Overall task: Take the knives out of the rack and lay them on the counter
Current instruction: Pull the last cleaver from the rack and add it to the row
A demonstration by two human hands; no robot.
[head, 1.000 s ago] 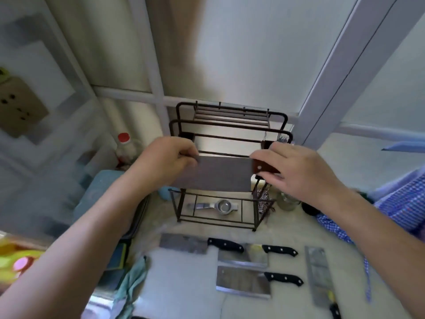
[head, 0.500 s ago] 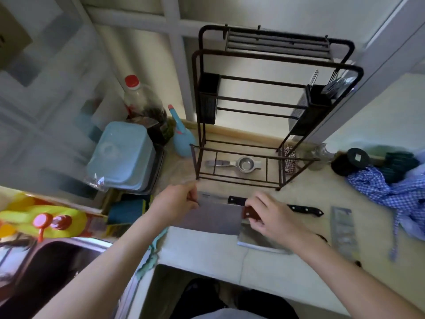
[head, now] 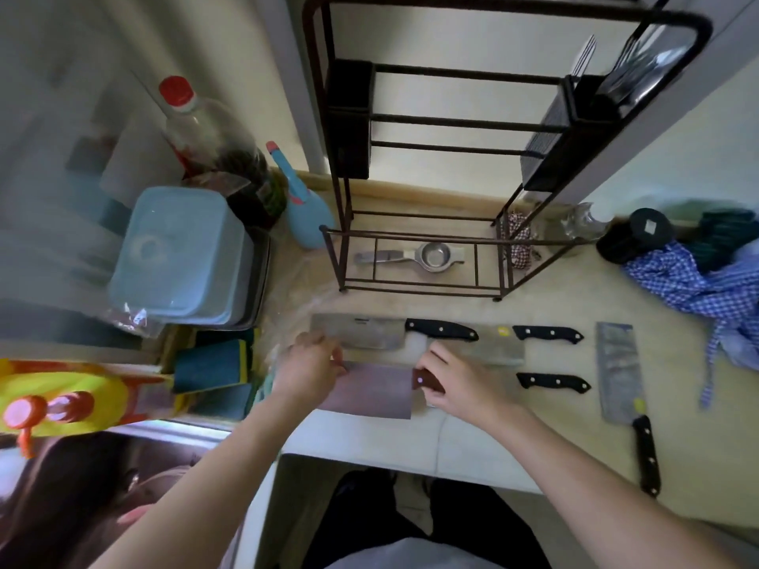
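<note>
I hold a cleaver (head: 371, 390) with a brown handle low over the counter's front left. My left hand (head: 306, 369) pinches the far end of its blade and my right hand (head: 454, 381) grips its handle. The dark metal rack (head: 415, 236) stands behind. Three black-handled cleavers lie flat on the counter: one (head: 369, 336) just beyond my hands, a second (head: 499, 347) to its right, a third (head: 618, 369) lying lengthwise at the right. Another black handle (head: 552, 381) shows right of my right hand; its blade is hidden.
A lemon squeezer (head: 415, 256) lies inside the rack's base. A cutlery holder (head: 575, 133) hangs on the rack's right side. A blue tub (head: 180, 256), bottle (head: 205, 133) and sponges (head: 211, 365) crowd the left. A checked cloth (head: 706, 281) lies at the right. A sink (head: 82, 486) is at the lower left.
Both hands have carried the brown-handled cleaver down from the rack to just above the counter in front of the other knives. The view has tilted downward.
</note>
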